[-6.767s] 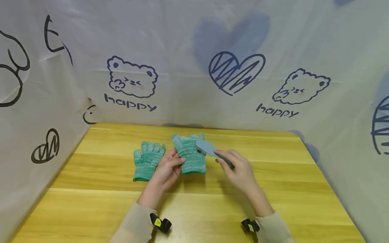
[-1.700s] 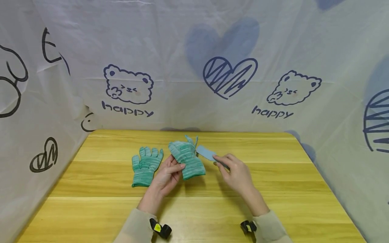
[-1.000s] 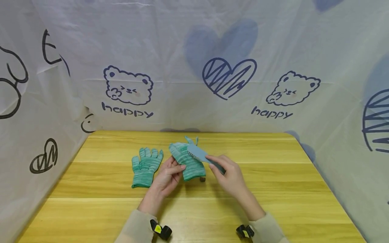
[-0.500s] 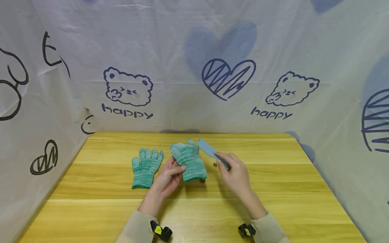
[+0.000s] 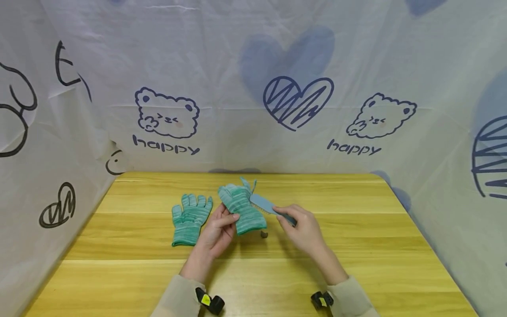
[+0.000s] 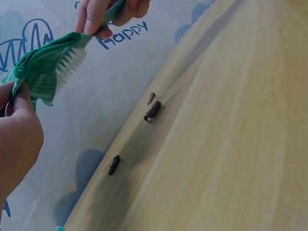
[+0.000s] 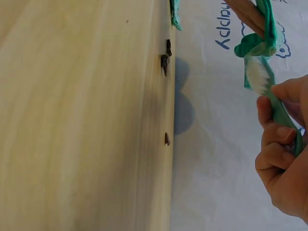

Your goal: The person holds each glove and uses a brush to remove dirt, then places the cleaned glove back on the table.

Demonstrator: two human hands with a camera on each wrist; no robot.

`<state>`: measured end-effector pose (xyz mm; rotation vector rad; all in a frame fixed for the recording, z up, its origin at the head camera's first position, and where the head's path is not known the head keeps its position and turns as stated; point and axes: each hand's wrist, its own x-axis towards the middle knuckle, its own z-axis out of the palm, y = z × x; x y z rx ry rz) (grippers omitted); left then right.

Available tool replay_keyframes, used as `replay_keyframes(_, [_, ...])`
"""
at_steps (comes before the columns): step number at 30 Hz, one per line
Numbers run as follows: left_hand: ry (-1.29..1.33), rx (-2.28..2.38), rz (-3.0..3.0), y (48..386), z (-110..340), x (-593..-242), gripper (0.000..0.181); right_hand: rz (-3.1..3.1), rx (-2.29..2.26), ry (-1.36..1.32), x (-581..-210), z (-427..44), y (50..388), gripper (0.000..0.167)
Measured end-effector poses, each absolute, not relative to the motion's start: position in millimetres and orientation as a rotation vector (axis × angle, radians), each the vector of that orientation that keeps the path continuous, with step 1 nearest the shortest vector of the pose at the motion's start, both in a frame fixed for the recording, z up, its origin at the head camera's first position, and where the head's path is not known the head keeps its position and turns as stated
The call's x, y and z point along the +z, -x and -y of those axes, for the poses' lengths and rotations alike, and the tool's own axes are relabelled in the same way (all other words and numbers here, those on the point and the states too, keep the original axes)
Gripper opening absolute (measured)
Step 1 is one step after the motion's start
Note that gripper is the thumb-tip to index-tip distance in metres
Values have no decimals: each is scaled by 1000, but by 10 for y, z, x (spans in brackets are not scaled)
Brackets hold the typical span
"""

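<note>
My left hand (image 5: 217, 230) pinches a green knitted glove (image 5: 242, 207) between thumb and fingers, holding it tilted above the table. My right hand (image 5: 304, 228) grips the handle of a brush (image 5: 263, 203), which looks pale blue in the head view and green in the wrist views. Its white bristles (image 7: 257, 76) face the glove and lie against its right side; whether they press in cannot be made out. A second green glove (image 5: 191, 220) lies flat on the table to the left, fingers pointing away.
Small dark crumbly pieces (image 6: 153, 111) lie on the wooden table (image 5: 376, 246) beneath the glove, with a smaller brown bit (image 7: 167, 139) among them. A white cloth with drawings (image 5: 233, 127) hangs behind the table and along its sides.
The held glove has tipped left over the last half second, and the brush has come down and left against it. Since the first frame, a dark piece has appeared below the glove's cuff.
</note>
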<state>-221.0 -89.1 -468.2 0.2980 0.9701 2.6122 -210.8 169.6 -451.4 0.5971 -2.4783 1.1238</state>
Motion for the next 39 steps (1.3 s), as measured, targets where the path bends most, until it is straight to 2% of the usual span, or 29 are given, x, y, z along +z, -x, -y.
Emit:
replay_keyframes(10, [-267, 2636, -911, 2200, 902, -4680, 80, 2478, 1180, -411, -4468, -1716, 2110, 27])
replay_keyframes(18, [-257, 2658, -890, 2205, 899, -4691, 77, 2187, 1210, -771, -4396, -1658, 2095, 29])
replay_keyframes(22, [-217, 2672, -865, 2210, 895, -4695, 79, 2145, 1168, -853, -4424, -1646, 2102, 30])
replay_keyframes(29, [-213, 2697, -826, 2214, 883, -4692, 81, 2167, 1125, -785, -4487, -1680, 2128, 28])
replay_keyframes(39, [-193, 2746, -804, 2212, 873, -4695, 73, 2197, 1115, -606, -4478, -1708, 2141, 22])
